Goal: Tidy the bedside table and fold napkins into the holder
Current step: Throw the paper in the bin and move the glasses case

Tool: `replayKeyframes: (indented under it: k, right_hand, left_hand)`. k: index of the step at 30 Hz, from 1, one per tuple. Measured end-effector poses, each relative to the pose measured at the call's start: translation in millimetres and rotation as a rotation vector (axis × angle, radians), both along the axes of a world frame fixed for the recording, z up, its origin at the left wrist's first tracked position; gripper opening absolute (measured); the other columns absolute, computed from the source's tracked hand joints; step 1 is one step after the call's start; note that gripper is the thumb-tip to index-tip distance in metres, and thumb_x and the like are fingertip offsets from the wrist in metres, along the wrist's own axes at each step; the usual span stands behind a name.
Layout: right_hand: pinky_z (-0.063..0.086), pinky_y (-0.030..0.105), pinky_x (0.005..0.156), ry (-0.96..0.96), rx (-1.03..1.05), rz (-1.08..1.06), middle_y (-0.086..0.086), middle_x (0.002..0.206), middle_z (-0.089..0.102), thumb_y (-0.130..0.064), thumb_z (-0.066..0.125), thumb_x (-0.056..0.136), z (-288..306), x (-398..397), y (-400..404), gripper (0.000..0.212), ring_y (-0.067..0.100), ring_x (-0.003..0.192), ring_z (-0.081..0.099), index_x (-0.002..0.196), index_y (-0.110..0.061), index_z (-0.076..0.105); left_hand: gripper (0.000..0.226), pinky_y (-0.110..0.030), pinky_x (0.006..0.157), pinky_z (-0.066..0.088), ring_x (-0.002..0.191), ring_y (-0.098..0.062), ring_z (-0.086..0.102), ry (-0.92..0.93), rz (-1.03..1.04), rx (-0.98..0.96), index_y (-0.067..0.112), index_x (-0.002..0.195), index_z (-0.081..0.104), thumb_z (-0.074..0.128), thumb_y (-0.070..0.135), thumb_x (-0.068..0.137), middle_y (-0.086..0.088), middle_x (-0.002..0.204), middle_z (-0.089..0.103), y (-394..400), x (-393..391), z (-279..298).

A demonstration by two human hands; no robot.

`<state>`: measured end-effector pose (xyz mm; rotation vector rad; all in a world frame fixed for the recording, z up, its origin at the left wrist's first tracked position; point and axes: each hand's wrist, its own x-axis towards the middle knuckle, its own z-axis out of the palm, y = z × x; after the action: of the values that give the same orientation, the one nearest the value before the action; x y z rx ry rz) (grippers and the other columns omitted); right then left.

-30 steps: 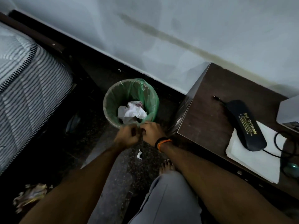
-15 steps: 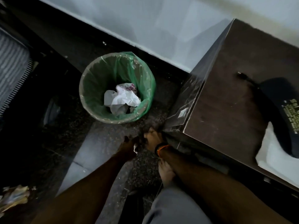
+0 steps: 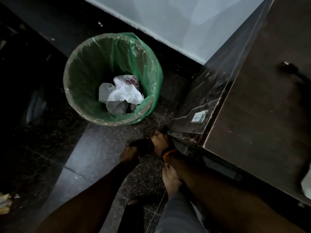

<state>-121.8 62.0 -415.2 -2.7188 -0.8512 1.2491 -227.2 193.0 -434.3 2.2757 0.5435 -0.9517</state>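
Observation:
My left hand (image 3: 129,152) and my right hand (image 3: 159,142) reach down to the dark speckled floor, close together, just in front of the bedside table's near corner. The left hand's fingers are lost in shadow. My right hand, with an orange and black band at the wrist, points its fingers at the floor beside the table's foot. No scrap shows between them. The dark brown bedside table (image 3: 260,115) fills the right side. A corner of a white napkin (image 3: 306,184) shows at the right edge.
A round bin with a green liner (image 3: 149,69) stands on the floor beyond my hands, holding crumpled white paper and plastic (image 3: 122,95). My bare foot (image 3: 170,179) is under my right forearm. Crumpled litter (image 3: 4,202) lies at the far left. A white wall runs behind.
My head and both hands have dropped from the bin's rim to the floor. The small white scrap that lay on the floor between my hands is no longer visible.

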Motion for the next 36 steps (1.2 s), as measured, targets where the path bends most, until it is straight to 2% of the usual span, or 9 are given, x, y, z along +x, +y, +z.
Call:
replayKeyframes:
  k: [5, 10, 13, 16, 19, 22, 28, 32, 36]
  right_hand:
    - [0.052, 0.045, 0.091, 0.011, 0.055, -0.097, 0.018, 0.118, 0.063, -0.016, 0.058, 0.088, 28, -10, 8, 0.024, 0.042, 0.109, 0.06, 0.108, -0.007, 0.068]
    - [0.052, 0.04, 0.084, -0.006, 0.131, -0.178, 0.017, 0.11, 0.066, -0.019, 0.058, 0.087, 87, -12, 17, 0.021, 0.04, 0.102, 0.063, 0.099, -0.008, 0.072]
    - [0.056, 0.04, 0.085, -0.001, 0.229, -0.328, 0.016, 0.1, 0.073, -0.014, 0.061, 0.08, 123, -10, 22, 0.02, 0.038, 0.097, 0.067, 0.092, -0.01, 0.076]
    - [0.057, 0.037, 0.084, 0.025, 0.316, -0.498, 0.01, 0.092, 0.077, -0.015, 0.062, 0.073, 151, -7, 33, 0.022, 0.032, 0.094, 0.07, 0.088, -0.015, 0.079]
    - [0.055, 0.024, 0.084, 0.058, 0.445, -0.713, 0.002, 0.087, 0.078, -0.016, 0.071, 0.074, 181, 0, 44, 0.015, 0.019, 0.09, 0.072, 0.085, -0.017, 0.081]
    - [0.051, 0.018, 0.082, 0.04, 0.548, -0.822, 0.005, 0.088, 0.078, -0.013, 0.076, 0.076, 210, 12, 56, 0.01, 0.018, 0.091, 0.072, 0.085, -0.012, 0.081]
    - [0.059, 0.044, 0.084, -0.111, 0.591, -0.789, 0.007, 0.083, 0.077, -0.014, 0.071, 0.077, 247, 45, 85, 0.008, 0.031, 0.087, 0.071, 0.074, -0.014, 0.078]
    - [0.058, 0.042, 0.084, -0.114, 0.592, -0.754, 0.008, 0.086, 0.076, -0.007, 0.065, 0.08, 266, 66, 94, 0.013, 0.029, 0.089, 0.07, 0.077, -0.011, 0.077]
    - [0.058, 0.037, 0.085, -0.091, 0.555, -0.701, 0.006, 0.093, 0.077, -0.007, 0.067, 0.082, 284, 72, 91, 0.014, 0.027, 0.092, 0.069, 0.083, -0.014, 0.079]
  left_hand:
    - [0.039, -0.037, 0.098, 0.044, 0.124, -0.034, 0.054, 0.045, 0.058, -0.01, 0.006, 0.123, 0.06, 0.064, 0.019, 0.087, -0.017, 0.133, 0.057, 6, -1, 34]
    - [0.009, -0.025, 0.076, 0.044, 0.096, -0.022, 0.066, -0.076, 0.146, -0.082, 0.019, 0.081, 0.067, 0.07, 0.011, 0.078, -0.009, 0.099, 0.073, 16, 7, 90]
    - [0.006, -0.021, 0.064, 0.04, 0.075, -0.013, 0.063, -0.165, 0.166, -0.126, 0.015, 0.079, 0.07, 0.07, 0.018, 0.074, -0.005, 0.086, 0.073, 20, 13, 124]
    - [0.01, -0.023, 0.063, 0.038, 0.07, -0.01, 0.061, -0.264, 0.214, -0.112, 0.022, 0.078, 0.069, 0.067, 0.028, 0.071, 0.004, 0.075, 0.069, 24, 17, 155]
    - [0.002, -0.025, 0.062, 0.03, 0.067, -0.011, 0.055, -0.429, 0.27, -0.032, 0.021, 0.077, 0.067, 0.068, 0.022, 0.077, 0.009, 0.066, 0.058, 27, 23, 189]
    - [0.005, -0.025, 0.063, 0.032, 0.07, -0.012, 0.057, -0.56, 0.377, 0.039, 0.019, 0.081, 0.069, 0.07, 0.014, 0.079, 0.006, 0.072, 0.062, 33, 33, 220]
    - [0.012, -0.032, 0.066, 0.05, 0.074, -0.021, 0.065, -0.706, 0.554, 0.076, 0.014, 0.093, 0.065, 0.067, 0.009, 0.082, -0.004, 0.082, 0.068, 58, 64, 267]
    - [0.057, -0.039, 0.074, 0.057, 0.087, -0.023, 0.067, -0.607, 0.542, -0.054, 0.019, 0.132, 0.051, 0.071, 0.014, 0.079, -0.008, 0.114, 0.066, 77, 83, 280]
    - [0.086, -0.038, 0.097, 0.047, 0.125, -0.032, 0.054, -0.454, 0.397, 0.001, 0.015, 0.153, 0.026, 0.073, 0.019, 0.081, -0.014, 0.144, 0.05, 85, 93, 279]
